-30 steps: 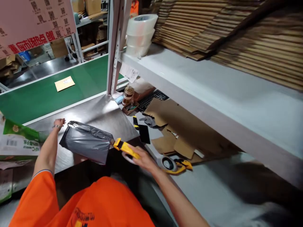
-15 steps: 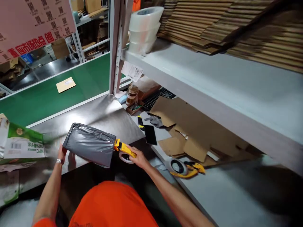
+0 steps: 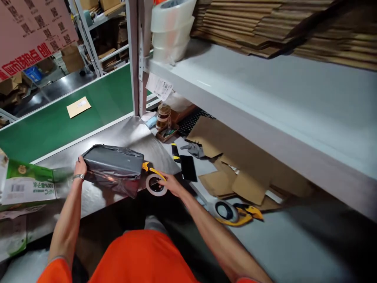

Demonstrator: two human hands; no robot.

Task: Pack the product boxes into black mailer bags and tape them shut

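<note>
A box-shaped parcel in grey plastic is tilted over the near part of the metal table. My left hand grips its left end, fingers closed on the wrapping. In my right hand is a yellow tape dispenser, held by its handle, with a roll of tape hanging below. The dispenser's head is against or very close to the parcel's right end; I cannot tell whether tape joins them.
A green conveyor belt carries an envelope. A green-and-white carton stands at left. Under the shelf lie cardboard pieces, a phone-like black slab and another tape dispenser. Tape rolls are stacked above.
The parcel has been rolled, so a different face points up and loose wrapping hangs on the near side. My right hand has turned the dispenser, showing its tape roll more fully.
</note>
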